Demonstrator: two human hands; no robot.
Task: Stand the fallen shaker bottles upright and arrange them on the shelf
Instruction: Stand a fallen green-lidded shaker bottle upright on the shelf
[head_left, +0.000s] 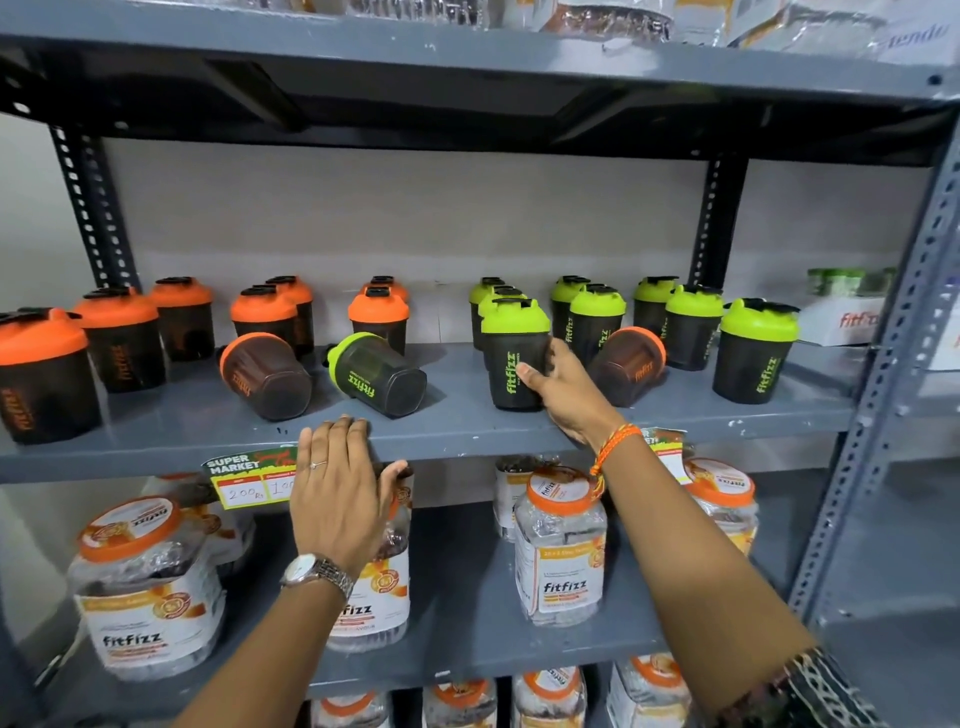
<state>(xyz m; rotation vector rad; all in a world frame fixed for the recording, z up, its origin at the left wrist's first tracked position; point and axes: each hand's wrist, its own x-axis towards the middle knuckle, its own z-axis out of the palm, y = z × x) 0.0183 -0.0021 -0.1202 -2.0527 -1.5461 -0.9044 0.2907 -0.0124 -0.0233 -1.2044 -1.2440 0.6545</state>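
On the grey shelf (467, 426) stand dark shaker bottles, orange-lidded ones on the left and green-lidded ones on the right. Three lie on their sides: an orange-lidded bottle (266, 375), a green-lidded bottle (376, 374) beside it, and another orange-lidded bottle (628, 364) among the green ones. My right hand (563, 387) grips an upright green-lidded shaker (514, 353) near the front edge. My left hand (340, 483) rests flat on the shelf's front lip, fingers spread, holding nothing, just below the fallen green-lidded bottle.
Clear jars with orange lids (561, 540) fill the shelf below. A price tag (249, 480) hangs on the shelf lip. A white box (844, 319) sits at the far right. A perforated upright post (883, 395) bounds the right side. Packets lie on the top shelf.
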